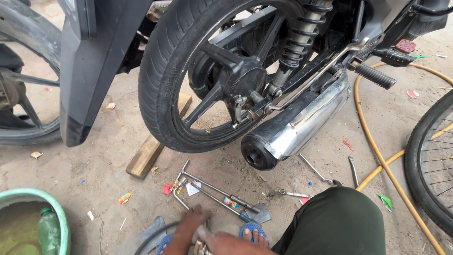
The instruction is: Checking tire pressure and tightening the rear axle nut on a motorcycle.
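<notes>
My left hand (192, 219) reaches down to the dirt floor with its fingers spread, touching the near ends of long T-handle wrenches (214, 190) that lie there. My right hand (222, 243) sits just behind it, closed around a small shiny metal piece (200, 247) that is partly hidden. A black rubber tube (152, 236) curves beside my left wrist. My foot in a blue sandal (253, 231) and my knee in dark green trousers (337, 222) are to the right. Above stands a motorcycle's rear wheel (158, 75) with a chrome exhaust (304, 123).
A wooden block (150, 152) lies under the tyre. A small spanner (295, 193) and a metal lever (353, 171) rest near the exhaust. A yellow hose (377, 156) runs along the right, beside a bicycle wheel (420, 165). A green basin (59, 215) holds murky water and a bottle (47, 229).
</notes>
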